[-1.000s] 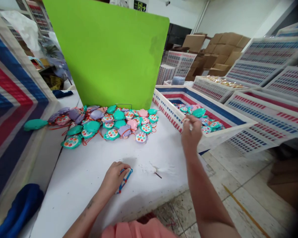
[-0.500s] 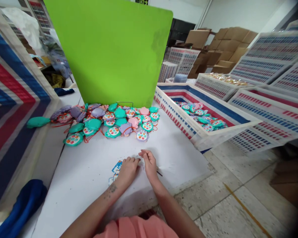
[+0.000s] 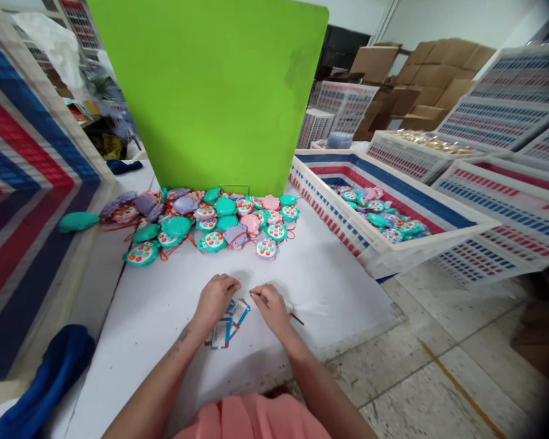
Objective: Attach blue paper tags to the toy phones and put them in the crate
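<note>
My left hand (image 3: 216, 300) hovers over the white table with its thumb and fingertips pinched together; what they hold, if anything, is too small to make out. My right hand (image 3: 271, 310) is close by on the right, its fingers also closed in a pinch, the contents unclear. Below and between the hands lie several small printed cards (image 3: 220, 334) with blue and orange edges, overlapping on the tabletop. Beside my right wrist lies a thin dark stick-like tool (image 3: 297, 319). Farther back, a pile of turquoise, purple and pink animal-shaped toys (image 3: 211, 242) with coloured buttons and red cords spreads across the table.
A green panel (image 3: 210, 91) stands behind the toys. To the right, a striped crate (image 3: 375, 250) holds more toys, with stacked crates (image 3: 494, 207) beyond. A striped lined crate (image 3: 22, 244) and blue cloth (image 3: 46, 378) are on the left.
My left hand has moved left and slightly up, uncovering more of the cards. My hands are farther apart, and the right one has turned into a pinch. The view has shifted slightly.
</note>
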The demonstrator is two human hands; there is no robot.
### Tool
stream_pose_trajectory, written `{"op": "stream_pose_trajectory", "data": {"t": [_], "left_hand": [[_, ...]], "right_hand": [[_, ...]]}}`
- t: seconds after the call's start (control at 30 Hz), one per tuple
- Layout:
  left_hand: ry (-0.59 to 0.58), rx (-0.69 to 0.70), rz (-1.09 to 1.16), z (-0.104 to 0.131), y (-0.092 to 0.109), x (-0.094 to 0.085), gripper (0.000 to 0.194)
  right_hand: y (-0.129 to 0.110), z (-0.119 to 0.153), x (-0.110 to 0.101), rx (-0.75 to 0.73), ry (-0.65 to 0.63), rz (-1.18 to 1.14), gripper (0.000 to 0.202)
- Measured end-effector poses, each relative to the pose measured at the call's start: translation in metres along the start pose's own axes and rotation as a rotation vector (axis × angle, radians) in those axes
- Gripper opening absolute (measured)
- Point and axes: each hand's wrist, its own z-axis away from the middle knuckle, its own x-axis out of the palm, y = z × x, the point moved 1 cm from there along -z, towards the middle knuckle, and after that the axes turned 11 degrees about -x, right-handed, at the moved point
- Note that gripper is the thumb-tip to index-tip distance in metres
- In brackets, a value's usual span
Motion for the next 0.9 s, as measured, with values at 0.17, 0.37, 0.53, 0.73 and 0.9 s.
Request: {"op": "stream_pose_trajectory", "data": {"t": [0.17, 0.37, 0.53, 0.73, 0.9], "left_hand": [[-0.089, -0.165, 0.288, 0.015, -0.030, -0.029, 0.022], [-0.358, -0.112, 0.260, 0.049, -0.032, -0.023, 0.019], [-0.301, -0.137, -0.144, 0.057, -0.030, -0.005, 0.038], [-0.311, -0.196, -0.158, 0.056, -0.036, 0.004, 0.038], [-0.276, -0.206, -0.108, 0.059, -0.036, 0.001, 0.041]], "right_hand": [[0.001, -0.002, -0.005, 0.182, 0.101, -0.199, 0.013], [-0.025, -0.014, -0.003, 0.436, 0.290, -0.953, 0.018], [-0.043, -0.021, -0.001, 0.466, 0.304, -1.094, 0.023], [-0.040, -0.016, 0.006, 0.470, 0.226, -1.038, 0.019], [-0.040, -0.012, 0.010, 0.485, 0.194, -1.000, 0.017]]}}
